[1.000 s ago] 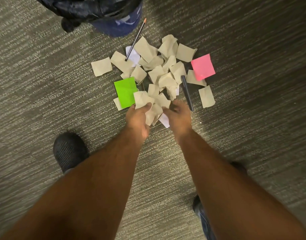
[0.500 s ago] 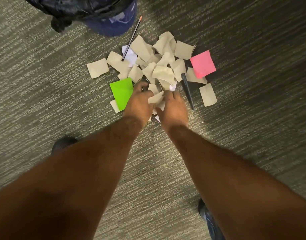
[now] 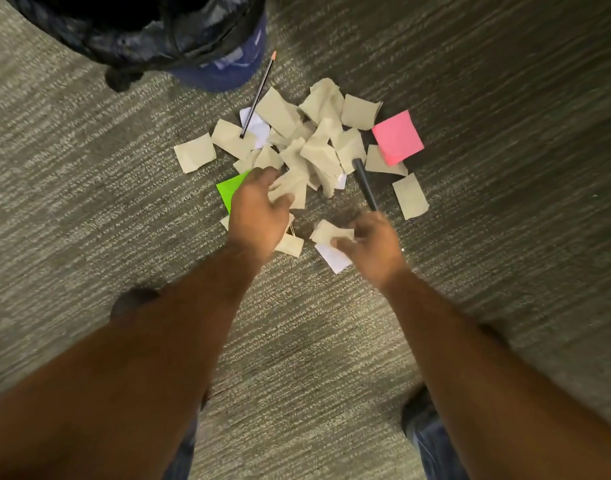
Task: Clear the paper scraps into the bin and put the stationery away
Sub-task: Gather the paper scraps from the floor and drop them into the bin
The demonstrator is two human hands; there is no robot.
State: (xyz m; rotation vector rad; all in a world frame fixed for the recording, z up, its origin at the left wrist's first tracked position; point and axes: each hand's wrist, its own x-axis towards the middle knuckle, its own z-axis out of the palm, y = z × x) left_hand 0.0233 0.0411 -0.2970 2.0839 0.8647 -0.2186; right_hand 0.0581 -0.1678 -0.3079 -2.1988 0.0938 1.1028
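At top left of the frame I see the bin [image 3: 224,69] cut off; my left hand [image 3: 257,211] half covers the green note [image 3: 229,190] and clutches paper scraps [image 3: 317,147], my blurred right hand [image 3: 371,245] pinches one below

Your left hand [image 3: 259,216] lies on the pile of tan paper scraps [image 3: 317,147] on the carpet [image 3: 89,209], fingers curled around some of them and covering part of a green note [image 3: 229,190]. Your right hand [image 3: 369,247] holds a tan scrap near a black marker [image 3: 364,183]. A pencil [image 3: 259,93] and a pink note [image 3: 397,136] lie by the blue bin [image 3: 227,71].
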